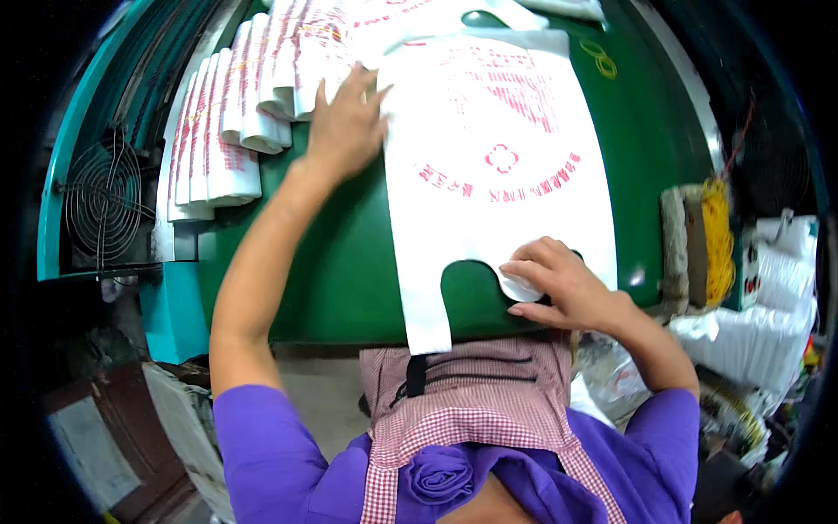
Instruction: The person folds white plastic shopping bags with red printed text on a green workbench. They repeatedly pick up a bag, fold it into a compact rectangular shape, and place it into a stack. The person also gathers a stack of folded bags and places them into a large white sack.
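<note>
A white plastic carrier bag (pixel 497 214) with red print lies flat on the green tabletop (pixel 340 288), its cut-out handle end towards me. One handle strip reaches the table's near edge. My right hand (pixel 563 284) is closed on the other handle, where a rounded white fold shows between thumb and fingers. My left hand (pixel 349 127) is open, fingers spread, beside the bag's left edge; whether the fingertips touch it I cannot tell. Left of that hand lie several folded bundles of similar bags (pixel 218 131), tied with yellow bands.
Yellow rubber bands (pixel 599 59) lie at the far right of the tabletop. More white bags (pixel 384 22) are at the far end. A round fan guard (pixel 103 201) stands at the left. Yellow cord (pixel 717 244) hangs at the right, near white sacks (pixel 759 341).
</note>
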`<state>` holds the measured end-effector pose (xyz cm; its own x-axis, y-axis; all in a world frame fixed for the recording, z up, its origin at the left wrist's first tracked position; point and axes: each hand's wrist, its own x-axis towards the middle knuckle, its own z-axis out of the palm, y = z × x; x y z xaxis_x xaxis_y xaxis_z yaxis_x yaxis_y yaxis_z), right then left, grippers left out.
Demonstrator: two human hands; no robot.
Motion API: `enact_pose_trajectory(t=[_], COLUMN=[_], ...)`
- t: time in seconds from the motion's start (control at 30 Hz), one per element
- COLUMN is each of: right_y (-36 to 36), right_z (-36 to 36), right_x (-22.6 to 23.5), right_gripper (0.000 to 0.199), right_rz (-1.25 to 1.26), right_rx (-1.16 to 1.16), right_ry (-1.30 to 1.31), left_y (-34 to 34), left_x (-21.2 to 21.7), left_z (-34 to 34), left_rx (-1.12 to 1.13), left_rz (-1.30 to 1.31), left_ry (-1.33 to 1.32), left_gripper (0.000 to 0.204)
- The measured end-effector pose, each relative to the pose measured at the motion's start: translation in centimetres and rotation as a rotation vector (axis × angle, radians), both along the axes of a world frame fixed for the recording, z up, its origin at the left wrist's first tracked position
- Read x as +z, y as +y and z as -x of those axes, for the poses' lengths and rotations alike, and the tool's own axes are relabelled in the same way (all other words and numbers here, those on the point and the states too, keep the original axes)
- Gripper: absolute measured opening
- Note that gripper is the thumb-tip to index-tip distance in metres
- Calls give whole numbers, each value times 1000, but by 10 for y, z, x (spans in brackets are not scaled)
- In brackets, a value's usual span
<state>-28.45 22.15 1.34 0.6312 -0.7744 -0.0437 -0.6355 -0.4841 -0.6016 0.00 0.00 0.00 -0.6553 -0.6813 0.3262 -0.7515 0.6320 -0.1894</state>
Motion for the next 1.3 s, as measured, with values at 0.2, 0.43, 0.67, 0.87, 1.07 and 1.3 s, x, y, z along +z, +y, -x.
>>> enact_pose_trajectory(t=[0.2,0.43,0.67,0.87,1.07,1.3], right_y=[52,77,68,5,-12,-14], right_z=[61,110,111,32,0,28], right_x=[8,-22,-14,-2,-26,-41], right_gripper=[78,98,36,29,28,48], right_rz=[122,197,164,-110,130,386], right_rx=[-148,-194,-186,-490,-394,-333], right_ry=[4,438,-13,-582,80,323], left_y=[196,212,166,136,174,187], left_x=[2,-17,8,-13,-17,-28], left_z=[-16,-21,27,100,51,77], left_rx=[-396,-400,-299,-272,-709,-545], left_rz=[-678,-510,-927,-505,-313,-252], left_ry=[-57,41,487,116,233,228], left_gripper=[80,66,16,17,57,31])
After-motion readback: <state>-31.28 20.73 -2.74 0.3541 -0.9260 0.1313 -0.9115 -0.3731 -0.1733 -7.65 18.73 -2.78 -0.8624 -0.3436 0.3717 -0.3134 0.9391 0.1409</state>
